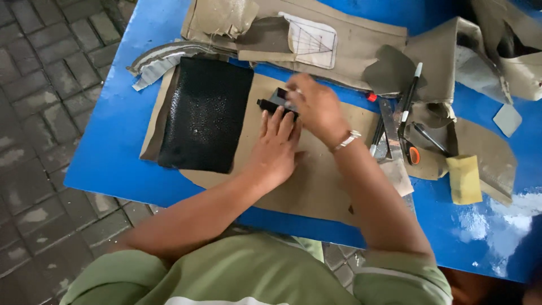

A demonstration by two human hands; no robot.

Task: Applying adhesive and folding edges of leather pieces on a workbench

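I press my left hand (275,148) flat, fingers spread open, on a small black strip (275,106) to pin it against the tan cardboard sheet (316,181) on the blue table (113,141). My right hand (316,107) curls closed over the strip's far end; what it grips there, I cannot tell. Just left lies a pebbled black leather panel (204,113), rectangular and glossy.

We find bare blue table (121,152) at nine o'clock; pens and scissors (403,121) crowd three o'clock.
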